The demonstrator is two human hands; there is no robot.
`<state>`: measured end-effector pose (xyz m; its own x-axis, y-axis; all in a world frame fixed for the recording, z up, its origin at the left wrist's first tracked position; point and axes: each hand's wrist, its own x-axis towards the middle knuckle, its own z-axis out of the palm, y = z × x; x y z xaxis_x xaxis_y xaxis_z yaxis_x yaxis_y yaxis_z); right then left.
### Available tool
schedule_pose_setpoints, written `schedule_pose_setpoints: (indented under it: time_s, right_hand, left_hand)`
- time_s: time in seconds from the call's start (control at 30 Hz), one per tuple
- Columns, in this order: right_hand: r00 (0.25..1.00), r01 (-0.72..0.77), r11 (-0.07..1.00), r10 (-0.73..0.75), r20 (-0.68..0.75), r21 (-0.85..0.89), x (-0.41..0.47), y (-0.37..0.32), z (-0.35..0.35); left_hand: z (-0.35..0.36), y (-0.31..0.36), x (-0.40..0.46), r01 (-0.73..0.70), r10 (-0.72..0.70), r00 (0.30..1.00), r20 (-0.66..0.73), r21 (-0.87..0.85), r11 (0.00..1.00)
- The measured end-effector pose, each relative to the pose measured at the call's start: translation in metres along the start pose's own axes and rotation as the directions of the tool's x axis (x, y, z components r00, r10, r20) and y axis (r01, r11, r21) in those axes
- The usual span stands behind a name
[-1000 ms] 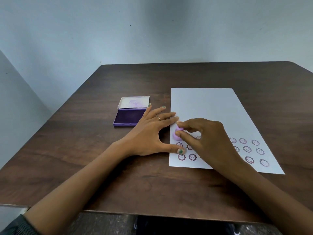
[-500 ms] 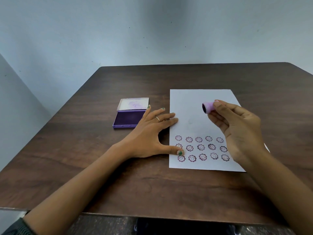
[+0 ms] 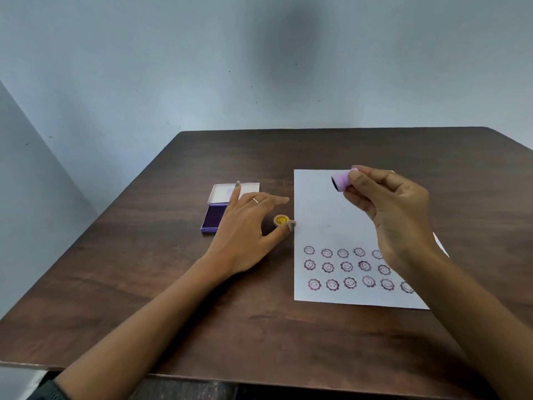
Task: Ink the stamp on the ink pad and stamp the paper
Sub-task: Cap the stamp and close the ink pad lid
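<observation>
- Here, the table (image 3: 317,157) carries the paper (image 3: 326,215), with three rows of prints along its near edge.
- The open ink pad (image 3: 212,219) lies left, partly under the spread, empty left hand (image 3: 245,226), beside a small yellow cap (image 3: 281,220).
- The stamp (image 3: 341,181) is held in the right hand (image 3: 386,209)'s closed grip above the paper; it should be pressed flat on the pad, then squarely onto bare paper.

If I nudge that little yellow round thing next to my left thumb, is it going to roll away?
Probably not as it sits: the yellow cap seems to rest flat, smiley face up, on the table, so a nudge should slide it. It looks small and light, so it may skid easily. Tipped onto its round edge, it could roll.
</observation>
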<state>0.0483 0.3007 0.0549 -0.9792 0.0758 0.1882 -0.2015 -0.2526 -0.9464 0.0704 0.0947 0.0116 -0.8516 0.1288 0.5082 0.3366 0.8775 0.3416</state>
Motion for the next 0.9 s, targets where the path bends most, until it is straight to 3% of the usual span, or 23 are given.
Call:
schedule_pose_setpoints:
  time_s: [0.23, 0.57, 0.77, 0.9]
  right_hand:
    - [0.998, 0.033, 0.999, -0.034, 0.056, 0.014, 0.024, -0.011, 0.030]
    - [0.998, -0.065, 0.997, 0.066, 0.015, -0.039, 0.029, 0.008, 0.019]
    - [0.997, -0.076, 0.989, 0.078, 0.010, -0.129, 0.025, 0.014, 0.021]
    - [0.991, -0.128, 0.988, 0.131, 0.036, -0.088, 0.023, 0.016, 0.021]
  left_hand:
    - [0.000, -0.004, -0.001, 0.034, -0.032, 0.999, -0.022, 0.098, 0.995]
    - [0.004, -0.005, -0.001, 0.037, -0.033, 0.999, -0.033, 0.137, 0.990]
    - [-0.002, 0.003, 0.000, 0.040, -0.055, 0.989, -0.137, -0.109, 0.993]
    - [-0.005, 0.006, 0.002, 0.054, -0.109, 0.969, -0.221, -0.238, 0.970]
